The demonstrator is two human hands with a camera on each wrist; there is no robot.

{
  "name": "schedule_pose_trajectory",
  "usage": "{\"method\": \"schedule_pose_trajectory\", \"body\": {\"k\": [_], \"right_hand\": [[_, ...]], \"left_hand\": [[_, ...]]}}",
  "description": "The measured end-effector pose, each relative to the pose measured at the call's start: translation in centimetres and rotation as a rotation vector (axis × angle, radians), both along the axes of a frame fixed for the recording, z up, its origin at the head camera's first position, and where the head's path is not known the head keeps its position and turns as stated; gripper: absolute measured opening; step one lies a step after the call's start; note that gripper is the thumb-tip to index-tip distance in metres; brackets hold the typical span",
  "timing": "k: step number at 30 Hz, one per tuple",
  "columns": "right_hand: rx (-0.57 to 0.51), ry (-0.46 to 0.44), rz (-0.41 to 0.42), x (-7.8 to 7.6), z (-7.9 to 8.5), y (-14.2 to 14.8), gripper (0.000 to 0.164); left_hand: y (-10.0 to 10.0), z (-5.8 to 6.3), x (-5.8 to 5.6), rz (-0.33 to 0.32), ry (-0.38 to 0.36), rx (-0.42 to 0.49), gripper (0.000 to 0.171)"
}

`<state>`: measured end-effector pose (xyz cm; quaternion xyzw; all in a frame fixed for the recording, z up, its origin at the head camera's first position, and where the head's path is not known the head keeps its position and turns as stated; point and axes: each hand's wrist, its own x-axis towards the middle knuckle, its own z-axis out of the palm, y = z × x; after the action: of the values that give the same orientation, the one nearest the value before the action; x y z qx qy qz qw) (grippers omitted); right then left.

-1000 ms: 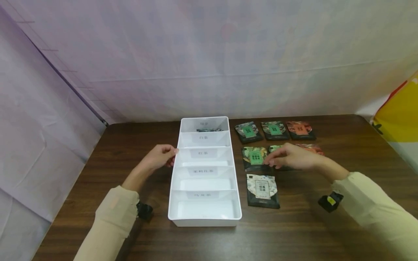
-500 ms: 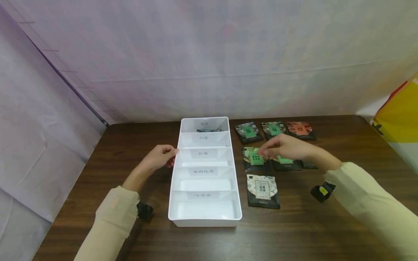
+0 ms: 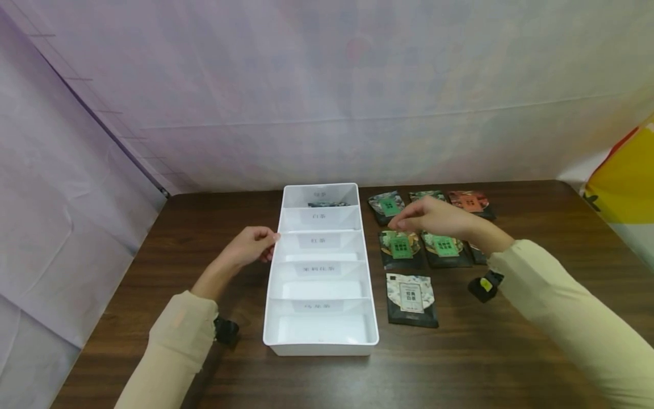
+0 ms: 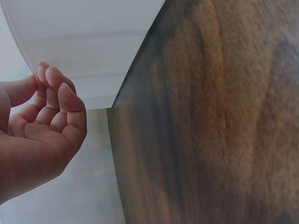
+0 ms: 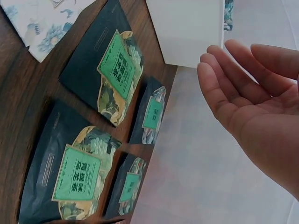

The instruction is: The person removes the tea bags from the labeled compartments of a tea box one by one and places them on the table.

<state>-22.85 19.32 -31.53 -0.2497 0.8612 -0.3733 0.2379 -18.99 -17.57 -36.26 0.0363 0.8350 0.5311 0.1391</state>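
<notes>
My left hand (image 3: 251, 245) pinches the left rim of a long white divided box (image 3: 369, 307), thumb against fingertips in the left wrist view. The box has several labelled compartments; a dark tea packet (image 3: 329, 203) lies in the farthest one. My right hand (image 3: 434, 217) hovers above the tea packets to the right of the box. Its fingers are loosely bent, with nothing between thumb and fingers in the right wrist view. Nearest below it are two green-labelled oolong tea packets (image 3: 401, 250). A green-labelled packet (image 3: 386, 205) lies just beyond its fingertips.
A white-labelled tea packet (image 3: 411, 300) lies nearest the front, right of the box. An orange-labelled packet (image 3: 470, 203) is at the back right, and another dark packet (image 3: 477, 255) is partly hidden by my right forearm. A pale cloth (image 3: 327, 113) hangs behind the brown table (image 3: 204, 216).
My right hand has moved left and away from me, from over the middle row of packets toward the back row. My left hand has stayed on the box rim.
</notes>
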Motion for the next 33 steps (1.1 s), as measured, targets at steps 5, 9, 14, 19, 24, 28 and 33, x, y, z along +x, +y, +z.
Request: {"method": "schedule_pose_trajectory", "body": {"k": [5,9,14,19,24,28,33], "right_hand": [[-0.03,-0.016,-0.005,-0.3,0.0,-0.5,0.028],[-0.046,-0.025,-0.019,-0.6,0.0,-1.0,0.027],[-0.058,-0.03,-0.037,-1.0,0.0,-1.6,0.026],[-0.051,-0.023,-0.059,-1.3,0.0,-2.0,0.026],[-0.034,-0.003,-0.059,-1.7,0.0,-2.5,0.026],[-0.042,-0.001,-0.05,-2.1,0.0,-2.8,0.027],[-0.034,0.016,-0.065,-2.8,0.0,-3.4,0.027]], "left_hand": [[0.1,0.3,0.2,-0.002,-0.002,0.006,0.022],[-0.2,0.0,0.1,-0.028,0.021,0.047,0.025],[-0.5,-0.5,-0.2,-0.03,0.024,0.053,0.026],[0.0,0.1,0.2,-0.002,-0.003,0.018,0.022],[0.1,0.3,0.2,-0.001,-0.01,0.016,0.022],[0.1,0.1,0.1,-0.002,-0.006,0.012,0.022],[0.1,0.0,0.0,-0.007,-0.004,0.012,0.022]]}}
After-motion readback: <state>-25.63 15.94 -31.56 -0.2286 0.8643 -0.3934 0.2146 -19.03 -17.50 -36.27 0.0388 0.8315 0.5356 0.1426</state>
